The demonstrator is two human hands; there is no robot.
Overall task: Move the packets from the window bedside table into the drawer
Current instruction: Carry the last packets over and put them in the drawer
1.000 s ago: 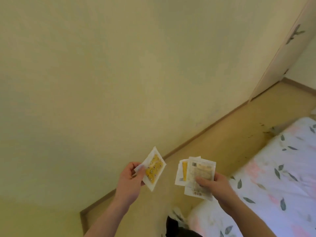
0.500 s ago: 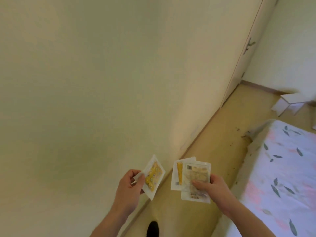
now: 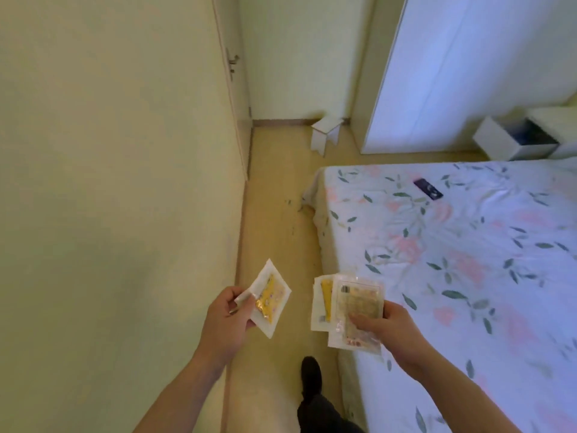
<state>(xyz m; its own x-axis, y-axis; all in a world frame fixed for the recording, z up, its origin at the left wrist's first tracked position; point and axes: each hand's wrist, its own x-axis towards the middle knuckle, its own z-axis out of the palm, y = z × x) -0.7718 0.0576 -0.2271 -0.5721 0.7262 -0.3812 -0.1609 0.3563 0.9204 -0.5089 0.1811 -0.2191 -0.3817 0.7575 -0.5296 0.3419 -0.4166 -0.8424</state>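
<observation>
Pale wooden floor (image 3: 274, 195) runs as a narrow strip between the wall and the bed (image 3: 452, 260), with a few dark specks scattered on it just off the bed's near corner. Up at the far end, a small white stool (image 3: 326, 134) stands on the floor close to the corner of the room. The bed, under a white sheet printed with pink flowers and green leaves, carries one small dark flat object (image 3: 428, 188) lying near its far edge

Bare floor strip (image 3: 274, 214) runs between wall (image 3: 118, 182) and bed (image 3: 452, 245).
</observation>
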